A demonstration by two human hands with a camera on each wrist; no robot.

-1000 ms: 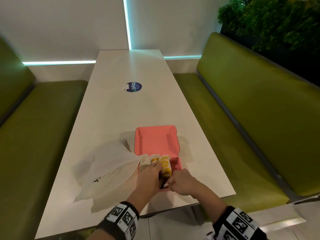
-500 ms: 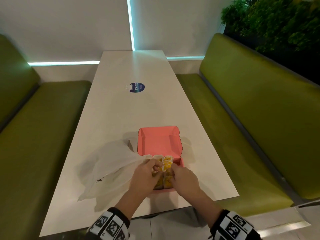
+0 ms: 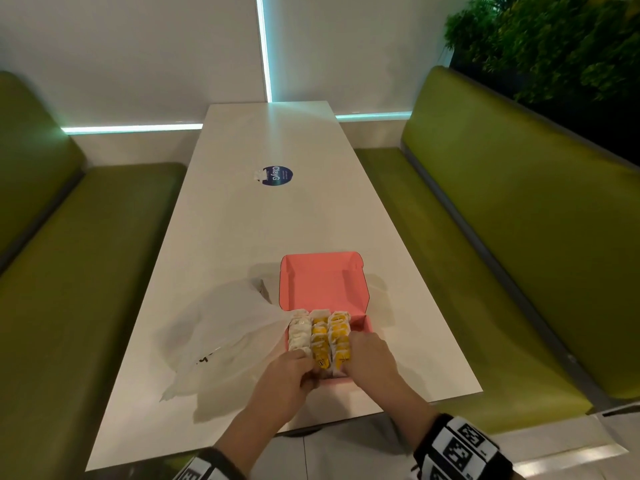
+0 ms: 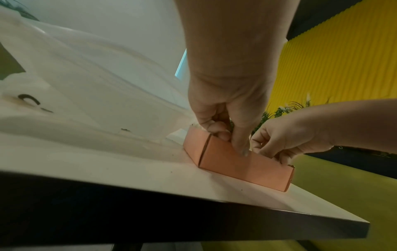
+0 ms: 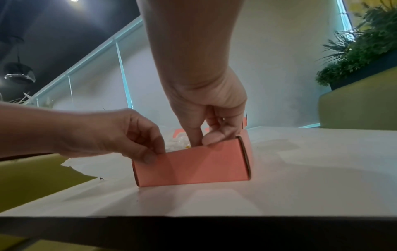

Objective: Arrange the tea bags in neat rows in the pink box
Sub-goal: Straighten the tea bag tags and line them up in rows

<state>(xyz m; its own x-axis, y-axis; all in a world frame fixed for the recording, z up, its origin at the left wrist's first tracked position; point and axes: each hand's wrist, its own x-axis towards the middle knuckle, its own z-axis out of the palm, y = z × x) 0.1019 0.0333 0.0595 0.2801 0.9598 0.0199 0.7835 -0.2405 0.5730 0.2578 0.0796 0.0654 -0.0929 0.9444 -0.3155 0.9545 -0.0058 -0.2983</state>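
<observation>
The tea bags (image 3: 320, 336) look light, soft and crinkly, so I judge they'll slide and tip easily; best nudged by their top edges. They stand in three rows inside the pink box (image 3: 366, 325) near my table edge. My left hand (image 3: 289, 374) curls over the box's near-left corner, thumb down the front wall; my right hand (image 3: 370, 356) curls its fingers in among the right row.

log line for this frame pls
stage: straightening rows | left hand: on pink box near edge | right hand: fingers in tea bags | lid: open
</observation>
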